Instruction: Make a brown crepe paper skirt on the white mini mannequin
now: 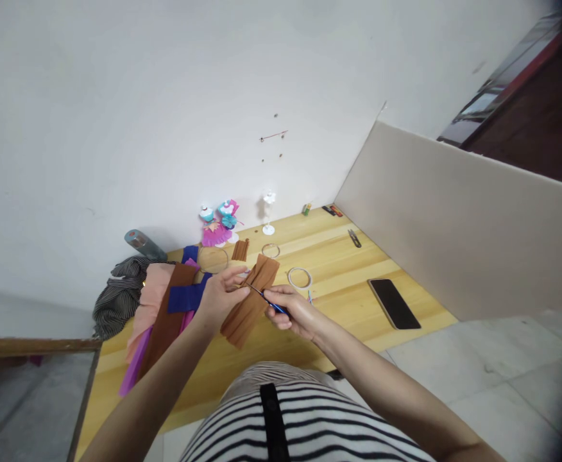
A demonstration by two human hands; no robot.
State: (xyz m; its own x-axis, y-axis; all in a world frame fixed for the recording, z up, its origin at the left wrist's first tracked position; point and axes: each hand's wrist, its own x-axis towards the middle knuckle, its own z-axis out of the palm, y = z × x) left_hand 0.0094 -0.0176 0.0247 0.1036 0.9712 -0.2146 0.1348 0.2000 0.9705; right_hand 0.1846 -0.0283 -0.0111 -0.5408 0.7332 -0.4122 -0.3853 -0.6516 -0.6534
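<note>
My left hand (pixel 224 296) pinches a gathered strip of brown crepe paper (pixel 240 321) between thumb and fingers, above the table. The strip is narrow at the pinch and fans out towards both ends. My right hand (pixel 291 310) is closed around a blue-handled tool (pixel 277 305) with a slim metal shaft. The shaft points left across the brown strip, and its tip reaches my left thumb and fingers. The tip is too small to tell what kind of tool it is.
Folded coloured sheets (pixel 165 314) and striped cloth (pixel 117 295) lie left, by a bottle (pixel 145 244). Behind stand two dressed mini mannequins (pixel 216 226) and a bare white one (pixel 268 215). Wire coils (pixel 300 278), thread snips (pixel 355 238) and a phone (pixel 394 303) lie right, beside a low partition (pixel 459 224).
</note>
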